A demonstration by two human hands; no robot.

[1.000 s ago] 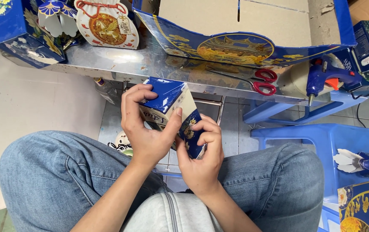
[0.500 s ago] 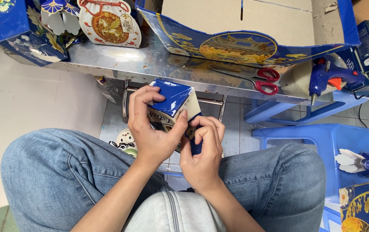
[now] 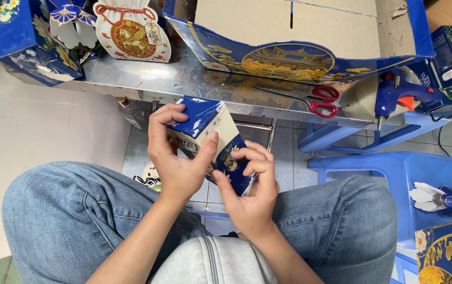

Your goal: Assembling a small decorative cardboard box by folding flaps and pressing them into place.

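Your left hand (image 3: 176, 158) clasps the box (image 3: 210, 139) from its upper-left side, your right hand (image 3: 249, 192) pinches its lower-right end, long axis slanting between them.

Left hand (image 3: 176, 158): shifting its grip, with the thumb now pressing across the pale side of the box instead of lying along its lower edge.
Right hand (image 3: 249, 192): sliding down to the box's lower corner, fingers curling over the dark blue flap.
Box (image 3: 210, 142): tilting so that more of its pale panel is showing than a second ago, and sitting slightly lower over the lap.
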